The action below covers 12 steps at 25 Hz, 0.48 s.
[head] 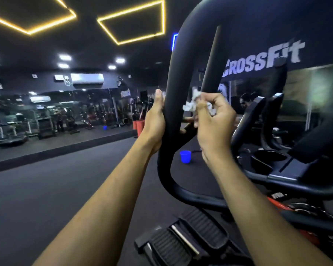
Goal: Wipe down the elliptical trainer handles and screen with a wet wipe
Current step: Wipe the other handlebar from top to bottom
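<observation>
**Wet wipe at the elliptical's looped handle**

A dark gym with yellow strip lights (131, 22) on the ceiling and a mirrored wall (56, 112) surrounds the elliptical trainer, and a white "CrossFit" sign (263, 60) sits on the wall beyond it. The landmark is the trainer's thick black looped handle (173, 77), which rises through the middle of the view.

The left hand (155, 121) grips the handle's near-vertical bar from the left, thumb upright along it and fingers wrapped behind. Just right of that bar, inside the loop, the right hand (211, 120) pinches a crumpled white wet wipe (192, 102) in its curled fingers; the wipe is bunched at the fingertips, close to the handle's inner bar, though contact with it cannot be made out.

Below the handle lies a ribbed black pedal (188, 240). To the handle's right is the black console tray with a round cup holder (267, 156). Seen through the loop, a small blue cup (185, 156) stands on the dark floor (46, 189).
</observation>
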### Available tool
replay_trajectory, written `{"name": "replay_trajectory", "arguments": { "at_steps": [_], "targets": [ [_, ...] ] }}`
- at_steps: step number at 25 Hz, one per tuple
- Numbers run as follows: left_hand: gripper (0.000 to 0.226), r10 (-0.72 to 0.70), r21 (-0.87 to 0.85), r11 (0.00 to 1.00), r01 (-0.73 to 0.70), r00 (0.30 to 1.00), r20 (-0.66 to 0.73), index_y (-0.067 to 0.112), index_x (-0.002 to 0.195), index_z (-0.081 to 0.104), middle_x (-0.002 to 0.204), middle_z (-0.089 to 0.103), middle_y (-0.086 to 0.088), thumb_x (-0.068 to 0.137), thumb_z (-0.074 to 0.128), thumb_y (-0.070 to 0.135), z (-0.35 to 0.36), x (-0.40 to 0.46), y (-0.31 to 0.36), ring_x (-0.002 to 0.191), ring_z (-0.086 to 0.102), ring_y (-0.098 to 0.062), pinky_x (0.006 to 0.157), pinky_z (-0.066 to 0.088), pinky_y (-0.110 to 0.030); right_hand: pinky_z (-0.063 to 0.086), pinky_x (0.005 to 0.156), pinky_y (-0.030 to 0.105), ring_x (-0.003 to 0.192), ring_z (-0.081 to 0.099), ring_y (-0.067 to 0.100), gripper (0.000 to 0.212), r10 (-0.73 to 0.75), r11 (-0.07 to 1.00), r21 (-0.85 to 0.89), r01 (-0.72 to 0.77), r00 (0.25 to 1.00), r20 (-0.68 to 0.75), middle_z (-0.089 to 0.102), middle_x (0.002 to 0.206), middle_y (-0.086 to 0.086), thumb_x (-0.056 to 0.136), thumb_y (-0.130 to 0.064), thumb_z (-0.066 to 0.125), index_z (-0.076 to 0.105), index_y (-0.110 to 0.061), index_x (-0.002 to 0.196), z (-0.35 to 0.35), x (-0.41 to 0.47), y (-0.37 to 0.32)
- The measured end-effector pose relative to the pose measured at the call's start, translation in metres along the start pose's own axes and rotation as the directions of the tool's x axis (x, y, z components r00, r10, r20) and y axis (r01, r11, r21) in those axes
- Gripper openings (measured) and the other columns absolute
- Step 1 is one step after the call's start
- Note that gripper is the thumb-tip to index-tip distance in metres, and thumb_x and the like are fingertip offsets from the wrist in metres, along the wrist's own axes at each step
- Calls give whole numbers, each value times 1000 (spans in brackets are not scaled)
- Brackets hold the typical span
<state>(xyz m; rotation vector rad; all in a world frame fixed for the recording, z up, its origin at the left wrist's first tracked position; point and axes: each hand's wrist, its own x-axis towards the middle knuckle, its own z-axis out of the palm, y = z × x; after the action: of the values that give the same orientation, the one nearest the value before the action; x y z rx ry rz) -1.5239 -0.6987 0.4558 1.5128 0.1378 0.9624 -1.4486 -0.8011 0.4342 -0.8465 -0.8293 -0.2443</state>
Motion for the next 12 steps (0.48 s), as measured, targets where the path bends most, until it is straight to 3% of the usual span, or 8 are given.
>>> {"name": "replay_trajectory", "arguments": {
  "at_steps": [3, 5, 8, 12],
  "targets": [
    [82, 64, 34, 997, -65, 997, 50, -1, 127, 65, 101, 70, -34, 106, 23, 65, -7, 3, -4, 80, 65, -37, 72, 56, -41, 32, 41, 24, 47, 41, 9, 20, 196, 973, 100, -207, 974, 111, 54, 61, -5, 104, -13, 57, 60, -17, 84, 13, -18, -1],
    [80, 77, 29, 997, -78, 997, 30, -1, 124, 65, 93, 69, -28, 105, 25, 66, -4, 2, -7, 74, 62, -33, 65, 54, -38, 32, 41, 22, 48, 41, 10, 20, 183, 981, 37, -192, 968, 172, 54, 63, -2, 103, -12, 57, 61, -18, 85, 3, -15, 0],
    [73, 67, 37, 997, -67, 998, 6, -3, 121, 63, 76, 63, -21, 110, 24, 58, 0, 0, -7, 60, 60, -27, 53, 50, -34, 36, 41, 24, 47, 44, 9, 17, 90, 992, 84, -95, 994, 63, 55, 63, -3, 102, -11, 56, 62, -19, 88, 7, -5, -8],
    [67, 95, 66, 993, -97, 995, 30, 1, 125, 62, 91, 68, -26, 113, 21, 53, -2, -3, -4, 71, 61, -29, 56, 54, -31, 33, 41, 22, 48, 42, 7, 19, 160, 985, 52, -165, 983, 87, 54, 59, -9, 104, -10, 54, 61, -17, 88, 10, -31, -1]
  ]
}}
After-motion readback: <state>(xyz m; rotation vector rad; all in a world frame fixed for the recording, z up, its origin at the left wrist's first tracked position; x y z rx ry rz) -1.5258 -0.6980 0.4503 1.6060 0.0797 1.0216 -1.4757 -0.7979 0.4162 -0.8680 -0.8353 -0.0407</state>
